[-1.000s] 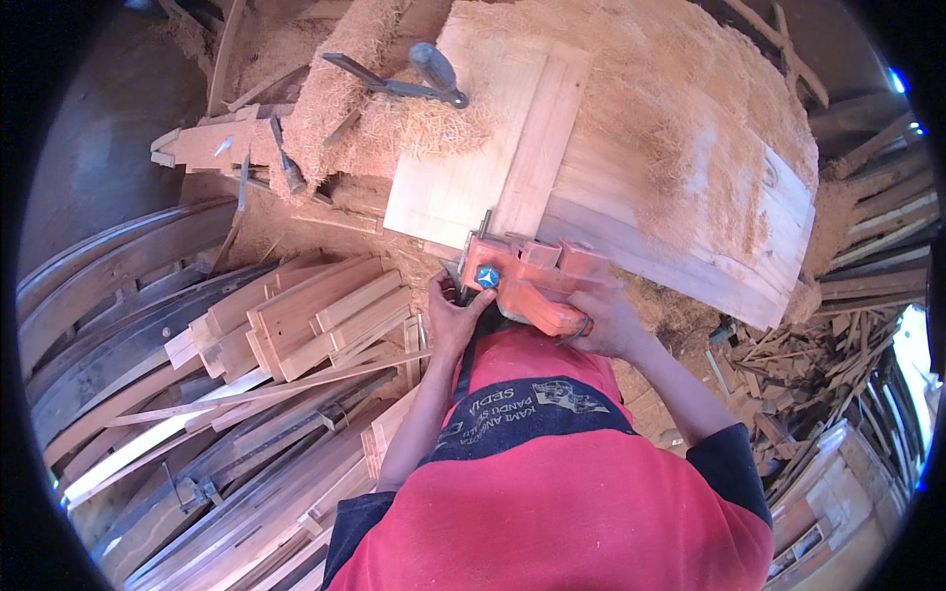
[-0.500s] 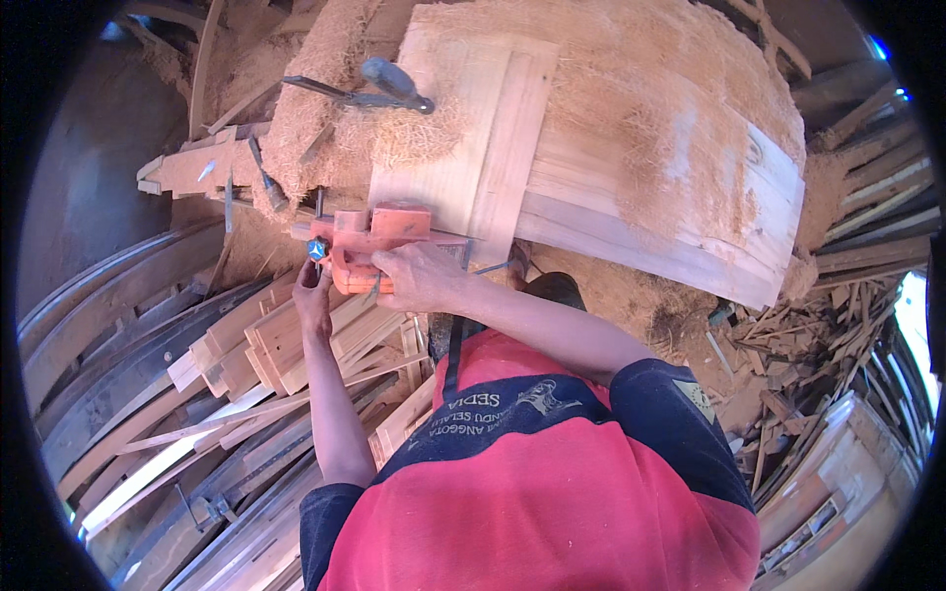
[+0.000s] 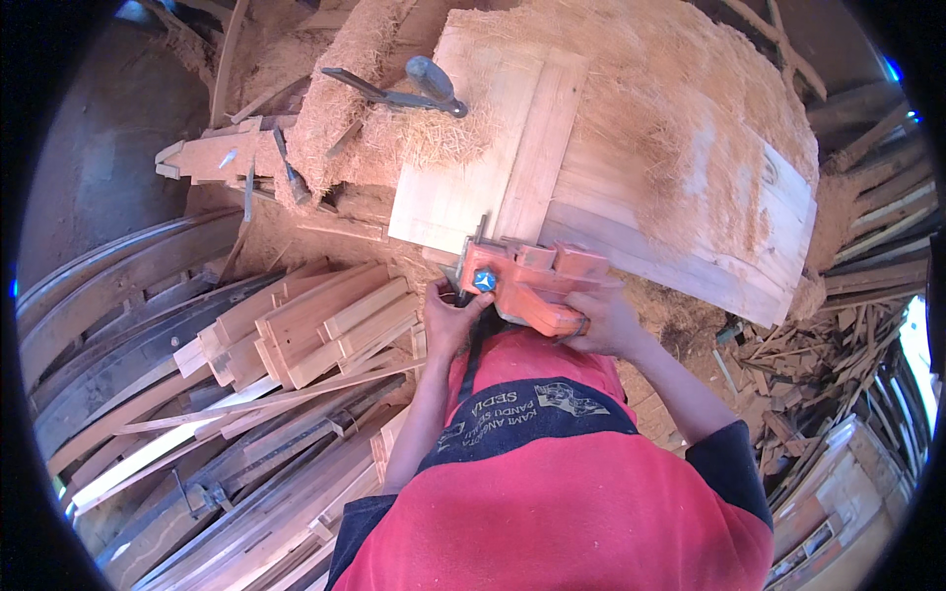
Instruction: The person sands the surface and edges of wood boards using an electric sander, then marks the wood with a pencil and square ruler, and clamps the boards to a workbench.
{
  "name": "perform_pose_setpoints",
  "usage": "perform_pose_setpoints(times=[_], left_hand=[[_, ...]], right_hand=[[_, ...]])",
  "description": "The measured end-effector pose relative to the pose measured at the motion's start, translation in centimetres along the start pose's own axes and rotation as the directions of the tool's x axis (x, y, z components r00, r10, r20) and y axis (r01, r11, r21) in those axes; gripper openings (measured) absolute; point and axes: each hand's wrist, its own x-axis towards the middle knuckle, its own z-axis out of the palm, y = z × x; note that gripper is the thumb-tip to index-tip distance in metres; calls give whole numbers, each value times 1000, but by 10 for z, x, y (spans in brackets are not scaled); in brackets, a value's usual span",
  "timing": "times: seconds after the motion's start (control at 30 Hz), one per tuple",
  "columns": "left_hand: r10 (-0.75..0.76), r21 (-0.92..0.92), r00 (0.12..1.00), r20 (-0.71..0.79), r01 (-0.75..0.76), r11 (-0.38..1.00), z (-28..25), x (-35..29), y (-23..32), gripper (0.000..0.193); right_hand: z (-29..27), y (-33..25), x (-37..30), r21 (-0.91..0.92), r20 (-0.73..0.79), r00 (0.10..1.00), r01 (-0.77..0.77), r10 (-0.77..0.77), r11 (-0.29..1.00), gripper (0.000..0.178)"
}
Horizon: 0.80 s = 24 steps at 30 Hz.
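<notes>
An orange electric planer (image 3: 535, 307) is held in front of my body at the near edge of a pale wooden panel (image 3: 532, 148). My right hand (image 3: 609, 320) is closed around its rear handle. At the other end, my left hand (image 3: 451, 320) pinches beside the blue knob (image 3: 484, 281), by a dark metal bracket; the exact grip of its fingertips is partly hidden. Farther off, a tool with a rounded grey handle (image 3: 431, 79) and a long dark blade lies among wood shavings (image 3: 443, 138).
Shavings cover much of the panel's far side. Stacked timber (image 3: 325, 315) and long boards lie to the left. Wood offcuts (image 3: 798, 364) are heaped on the right. A chisel-like tool (image 3: 293, 177) rests at the far left, near the narrow end of the bench.
The planer has moved right and closer to my body, carried by both hands, and its angle has turned. The whole view has shifted slightly.
</notes>
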Motion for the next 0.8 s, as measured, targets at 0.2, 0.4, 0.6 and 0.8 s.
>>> perform_pose_setpoints(times=[0.2, 0.4, 0.6, 0.8], left_hand=[[96, -79, 995, -42, -99, 992, -83, 59, -14, 46], [70, -259, 992, -106, -95, 961, -173, 113, -36, 55], [25, -170, 996, -80, -38, 985, -108, 71, -20, 54], [74, 4, 996, -44, -74, 997, 15, -6, -3, 81]], right_hand=[[35, -52, 86, -20, 40, 999, 27, -26, 999, 39], [86, -94, 182, 157, 88, 988, 112, -127, 981, 35], [61, -57, 117, 74, 125, 992, 19, -28, 997, 36], [-4, 8, -10, -38, -137, 983, 120, -124, 992, 40]])
